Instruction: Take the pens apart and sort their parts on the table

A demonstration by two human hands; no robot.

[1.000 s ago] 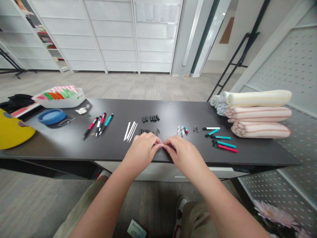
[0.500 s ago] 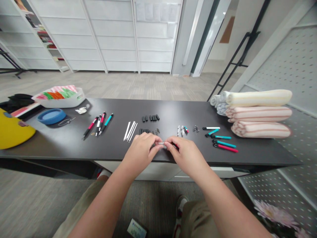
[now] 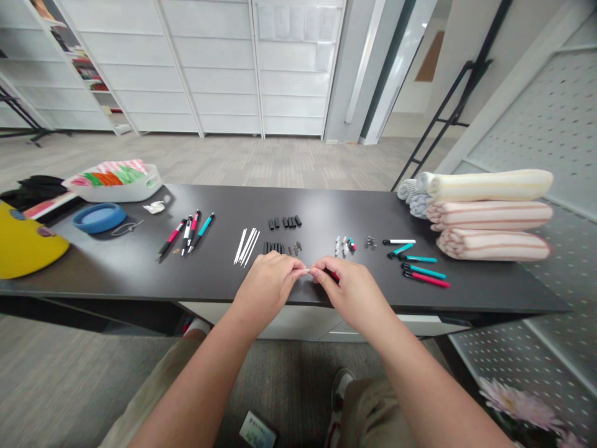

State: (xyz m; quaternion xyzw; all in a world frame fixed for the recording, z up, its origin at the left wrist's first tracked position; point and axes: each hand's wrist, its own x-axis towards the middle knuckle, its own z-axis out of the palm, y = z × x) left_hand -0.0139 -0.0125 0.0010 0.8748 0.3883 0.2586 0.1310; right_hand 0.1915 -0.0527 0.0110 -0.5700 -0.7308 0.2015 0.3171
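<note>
Only the head view here: the left hand (image 3: 268,280) and right hand (image 3: 347,283) have their fingertips nearly together, both pinching what looks like one small white piece (image 3: 308,270) just over the near edge of the bench (image 3: 224,199). A bit of red part (image 3: 333,275) peeks out under the right hand's fingers, but I can't tell if it's gripped. Progress-wise I'd call it partway: off to the left of the hands lie pens (image 3: 201,234) that look complete, four of them (two red, one white, one teal), while everything else pen-like is loose bits. Counting those: just left of the hands there's a bunch of thin white refills (image 3: 245,246), maybe five or six, they overlap. Beyond the hands, black grips (image 3: 291,222), five in the back row and about four in the front one, plus tiny metal bits (image 3: 295,249) too small to count. Right of the hands, barrels (image 3: 422,273), five: three teal, one white, one red. Nearer in, small white tips (image 3: 344,247) and springy-looking bits (image 3: 370,243), no reliable count, sorry.
</note>
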